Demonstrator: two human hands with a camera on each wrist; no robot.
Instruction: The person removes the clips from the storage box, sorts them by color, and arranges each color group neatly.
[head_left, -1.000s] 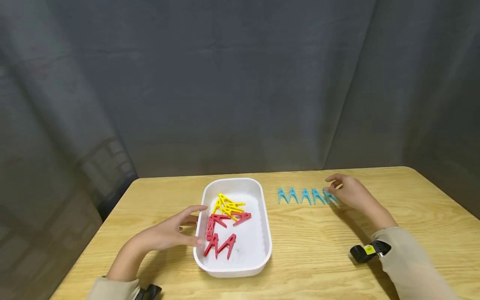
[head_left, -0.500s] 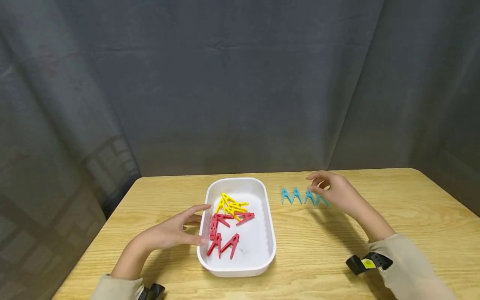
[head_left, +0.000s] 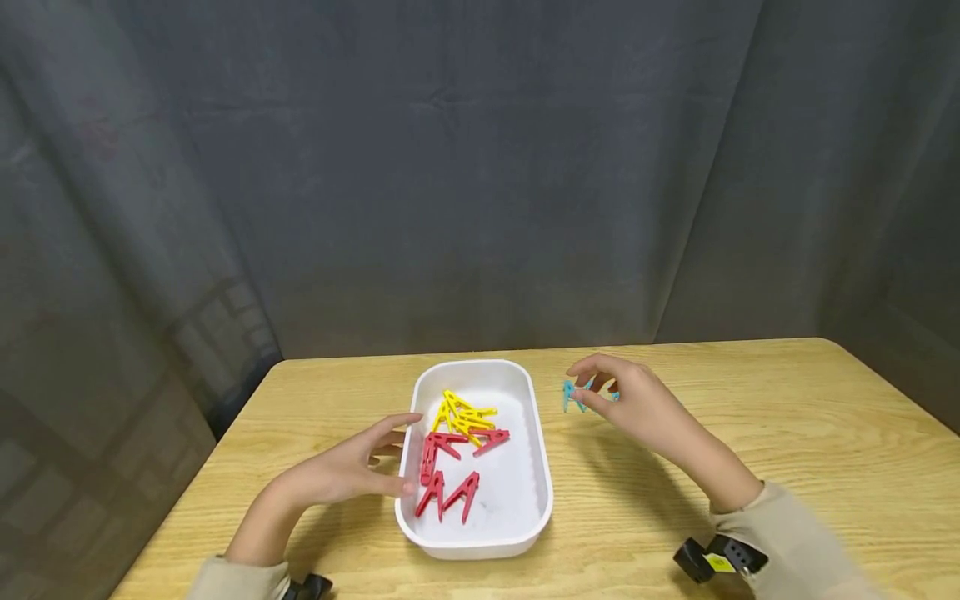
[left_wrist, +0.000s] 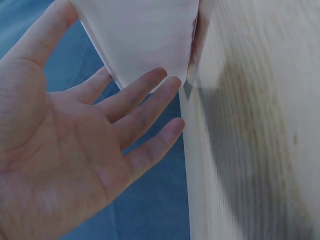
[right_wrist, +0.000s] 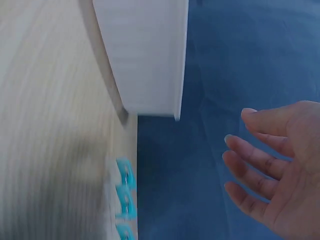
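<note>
A white tray [head_left: 542, 467] sits mid-table holding several yellow clothespins [head_left: 461, 414] and several red clothespins [head_left: 448, 479]. My left hand [head_left: 378, 454] lies flat against the tray's left wall [left_wrist: 145, 40], with straight fingers [left_wrist: 145, 95] touching it. My right hand [head_left: 600, 387] hovers just right of the tray with loosely curved fingers [right_wrist: 250, 165], holding nothing. It covers most of a row of blue clothespins [right_wrist: 125, 195] on the table. One blue clothespin [head_left: 572, 397] shows past its fingertips.
The wooden table [head_left: 787, 417] runs out to its right edge, and its left corner is near my left forearm. A dark curtain [head_left: 480, 167] hangs behind. A black wrist device with a yellow label [head_left: 716, 560] sits on my right sleeve.
My right hand has moved left along the blue clothespin row toward the tray and now hides most of it. The left hand has stayed against the tray.
</note>
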